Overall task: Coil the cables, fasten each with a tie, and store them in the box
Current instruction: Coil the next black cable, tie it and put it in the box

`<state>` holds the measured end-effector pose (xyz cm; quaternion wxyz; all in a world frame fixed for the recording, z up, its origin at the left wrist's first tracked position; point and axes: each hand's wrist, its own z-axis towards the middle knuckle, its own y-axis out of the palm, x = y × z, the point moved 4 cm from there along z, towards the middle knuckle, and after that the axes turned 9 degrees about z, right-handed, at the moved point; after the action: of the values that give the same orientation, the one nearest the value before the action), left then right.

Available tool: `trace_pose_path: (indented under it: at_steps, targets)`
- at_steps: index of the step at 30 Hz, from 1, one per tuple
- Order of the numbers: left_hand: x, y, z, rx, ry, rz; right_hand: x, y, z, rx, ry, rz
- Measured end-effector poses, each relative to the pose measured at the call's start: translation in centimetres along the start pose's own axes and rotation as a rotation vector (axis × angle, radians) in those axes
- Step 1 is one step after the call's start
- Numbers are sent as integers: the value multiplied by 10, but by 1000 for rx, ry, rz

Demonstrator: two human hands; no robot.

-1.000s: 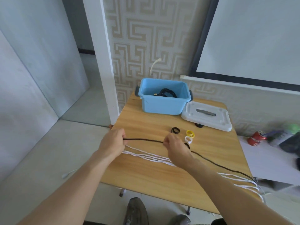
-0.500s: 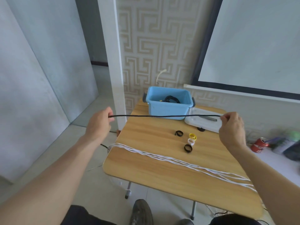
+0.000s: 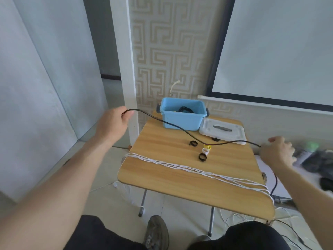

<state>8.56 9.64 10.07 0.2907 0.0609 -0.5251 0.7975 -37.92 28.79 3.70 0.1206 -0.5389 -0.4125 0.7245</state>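
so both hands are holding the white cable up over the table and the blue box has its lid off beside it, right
Not quite: the head view shows the left hand and right hand holding the black cable up over the table, not the white one. The white cable lies flat across the tabletop. The rest stands: the blue box is open, its lid beside it.

Your near table (image 3: pixel 180 186) edge is barred by the white cables (image 3: pixel 189 167) lying slantwise across it. Beyond them there's bare wood up to the small ties (image 3: pixel 202 157) mid-table. The black cable (image 3: pixel 180 129) sags across the front of the blue box (image 3: pixel 182 120), whose top is open; the lid (image 3: pixel 222 131) fills the far right corner.
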Motion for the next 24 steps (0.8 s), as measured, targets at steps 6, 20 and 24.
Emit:
trace_pose_path:
  at_steps: [6,20,24]
  targets:
    - [100,-14,-25,-190,255,-110,-99,8,-123,-301,-585,264]
    - [128,50,-130,-761,-19,-786,-72,-4,-173,-398,-548,575]
    - [115,65,-162,-877,-175,-955,-37,-25,-146,-168,-362,627]
